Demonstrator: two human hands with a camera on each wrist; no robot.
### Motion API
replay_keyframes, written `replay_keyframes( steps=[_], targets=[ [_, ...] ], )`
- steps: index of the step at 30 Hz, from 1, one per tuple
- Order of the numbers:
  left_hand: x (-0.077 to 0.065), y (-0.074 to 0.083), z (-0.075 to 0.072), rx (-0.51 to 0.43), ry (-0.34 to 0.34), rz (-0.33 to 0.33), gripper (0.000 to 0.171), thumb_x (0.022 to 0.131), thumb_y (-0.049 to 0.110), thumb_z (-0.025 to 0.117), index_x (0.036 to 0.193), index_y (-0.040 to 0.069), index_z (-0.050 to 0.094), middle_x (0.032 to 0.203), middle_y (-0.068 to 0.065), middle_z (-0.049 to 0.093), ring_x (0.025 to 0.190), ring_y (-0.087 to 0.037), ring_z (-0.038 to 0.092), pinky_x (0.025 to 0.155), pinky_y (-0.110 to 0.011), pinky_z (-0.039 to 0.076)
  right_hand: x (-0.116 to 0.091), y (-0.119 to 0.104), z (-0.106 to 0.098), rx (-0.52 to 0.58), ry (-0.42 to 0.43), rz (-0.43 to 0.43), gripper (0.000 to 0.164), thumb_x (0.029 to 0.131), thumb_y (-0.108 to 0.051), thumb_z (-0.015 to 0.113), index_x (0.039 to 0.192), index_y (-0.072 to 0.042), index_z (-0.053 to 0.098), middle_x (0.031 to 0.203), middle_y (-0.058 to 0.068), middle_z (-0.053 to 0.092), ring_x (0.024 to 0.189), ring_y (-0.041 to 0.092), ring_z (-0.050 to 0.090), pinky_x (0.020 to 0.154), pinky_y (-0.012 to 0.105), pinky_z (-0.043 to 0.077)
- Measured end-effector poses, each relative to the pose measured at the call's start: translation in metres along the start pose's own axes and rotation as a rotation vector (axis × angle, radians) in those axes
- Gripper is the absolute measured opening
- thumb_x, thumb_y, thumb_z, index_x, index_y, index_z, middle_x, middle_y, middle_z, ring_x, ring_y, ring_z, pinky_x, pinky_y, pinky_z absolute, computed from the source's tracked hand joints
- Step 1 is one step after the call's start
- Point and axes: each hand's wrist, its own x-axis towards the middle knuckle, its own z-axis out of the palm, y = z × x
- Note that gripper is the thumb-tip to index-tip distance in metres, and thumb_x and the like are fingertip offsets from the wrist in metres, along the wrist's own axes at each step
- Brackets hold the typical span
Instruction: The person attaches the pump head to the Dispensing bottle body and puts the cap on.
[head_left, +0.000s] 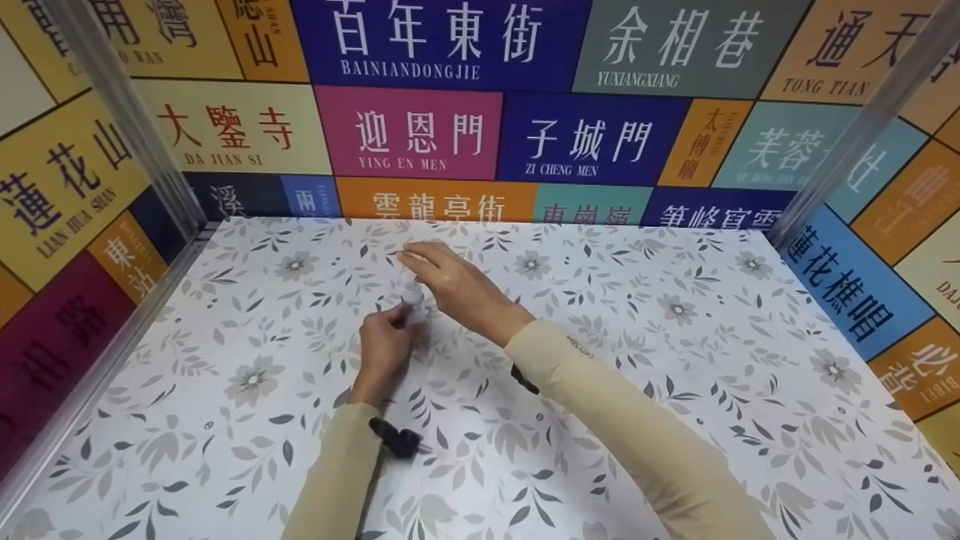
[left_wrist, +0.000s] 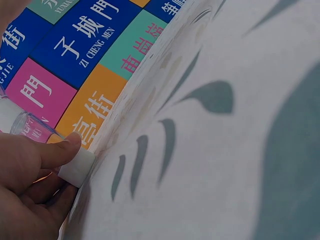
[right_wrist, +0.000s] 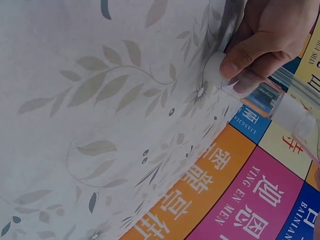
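Observation:
A small clear bottle (right_wrist: 265, 98) with a white base, a dark label and a white collar stands upright on the patterned tabletop. Low on the bottle, around its white base (left_wrist: 79, 167), my left hand (head_left: 386, 341) pinches it between thumb and fingers. My right hand (head_left: 457, 289) is raised over the white upper part (head_left: 412, 294), its fingers pointing left. Above the collar a clear piece (right_wrist: 314, 142) shows, with a right fingertip beside it at the frame edge. Whether those fingers grip that clear piece is hidden.
A white tabletop (head_left: 637, 420) with grey flowers and leaves spreads around both hands. Behind it rises a wall of colourful sign panels (head_left: 409, 135). Clear upright posts (head_left: 127, 112) stand at the table's far corners. Each wrist carries a dark strap device (head_left: 397, 439).

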Motion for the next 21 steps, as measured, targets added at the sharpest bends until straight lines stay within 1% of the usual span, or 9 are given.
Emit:
replay_keyframes(
  steps=[2, 4, 9, 14, 17, 21],
  targets=[
    [0.0000, 0.0003, 0.0004, 0.000, -0.001, 0.002, 0.036, 0.082, 0.004, 0.077, 0.117, -0.002, 0.072, 0.123, -0.019, 0.070, 0.112, -0.028, 0.068, 0.091, -0.040, 0.056, 0.0006, 0.0000, -0.0001, 0.010, -0.013, 0.003, 0.043, 0.096, 0.007, 0.055, 0.138, -0.002, 0.057, 0.139, 0.015, 0.058, 0.133, 0.027, 0.054, 0.113, 0.026, 0.043],
    [0.0001, 0.0005, 0.0003, 0.005, -0.002, 0.000, 0.036, 0.082, 0.004, 0.077, 0.117, -0.002, 0.072, 0.123, -0.019, 0.071, 0.111, -0.028, 0.068, 0.090, -0.040, 0.057, 0.0017, 0.0001, 0.0000, 0.017, -0.024, 0.005, 0.044, 0.096, 0.008, 0.054, 0.139, -0.002, 0.056, 0.140, 0.015, 0.058, 0.133, 0.027, 0.054, 0.113, 0.026, 0.043],
    [0.0010, 0.0009, -0.0004, 0.009, -0.006, -0.021, 0.034, 0.083, 0.005, 0.077, 0.116, -0.001, 0.072, 0.120, -0.017, 0.073, 0.103, -0.026, 0.068, 0.087, -0.039, 0.057, 0.0056, 0.0000, 0.0004, 0.025, -0.034, -0.001, 0.045, 0.095, 0.010, 0.052, 0.138, -0.001, 0.056, 0.138, 0.016, 0.059, 0.131, 0.028, 0.055, 0.114, 0.028, 0.042],
    [0.0016, 0.0011, 0.0001, -0.006, -0.010, -0.031, 0.035, 0.083, 0.004, 0.076, 0.117, -0.001, 0.072, 0.122, -0.018, 0.071, 0.110, -0.026, 0.068, 0.091, -0.040, 0.056, 0.0064, -0.0005, 0.0009, 0.044, -0.045, 0.006, 0.047, 0.093, 0.011, 0.054, 0.138, -0.002, 0.056, 0.139, 0.016, 0.059, 0.131, 0.028, 0.055, 0.115, 0.027, 0.041],
    [0.0016, 0.0008, 0.0006, -0.014, -0.012, -0.027, 0.037, 0.083, 0.003, 0.076, 0.119, -0.002, 0.070, 0.123, -0.019, 0.070, 0.111, -0.026, 0.067, 0.092, -0.040, 0.056, 0.0036, -0.0006, 0.0030, 0.038, -0.056, 0.007, 0.047, 0.093, 0.010, 0.054, 0.139, -0.002, 0.056, 0.139, 0.016, 0.058, 0.131, 0.028, 0.055, 0.114, 0.027, 0.041],
    [0.0009, 0.0006, 0.0012, 0.001, 0.000, 0.013, 0.039, 0.081, 0.002, 0.077, 0.119, -0.003, 0.070, 0.120, -0.020, 0.071, 0.110, -0.029, 0.069, 0.092, -0.042, 0.057, -0.0003, -0.0014, 0.0065, 0.022, -0.066, 0.002, 0.045, 0.094, 0.010, 0.054, 0.138, -0.001, 0.057, 0.139, 0.017, 0.058, 0.131, 0.027, 0.056, 0.112, 0.027, 0.044]
  ],
)
